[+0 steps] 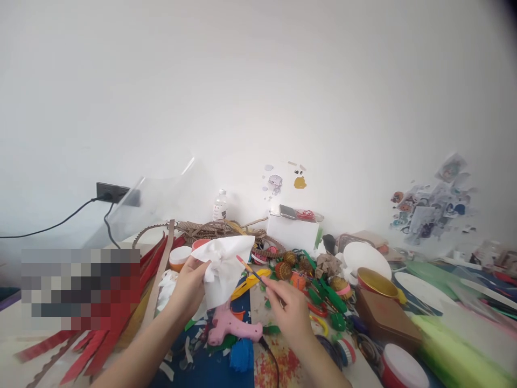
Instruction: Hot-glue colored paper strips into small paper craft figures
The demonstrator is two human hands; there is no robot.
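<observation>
Left hand (189,285) pinches white paper (224,264) above the pink glue gun (230,326). Right hand (288,310) grips a brush (252,271), tip just beside the paper's right edge. Clutter crowds right; red strips (117,318) lie left.

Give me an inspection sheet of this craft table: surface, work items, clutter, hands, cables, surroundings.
Surface: table crowded, little bare.
Work items: white crumpled paper piece; thin paintbrush with orange tip pointed at it.
Clutter: pink hot glue gun, red paper strips, gold bowl, brown box, white plates, green scraps.
Hands: left hand grips the paper; right hand grips the brush.
Cables: black cord runs from the black wall socket.
Surroundings: white wall with stickers.
</observation>
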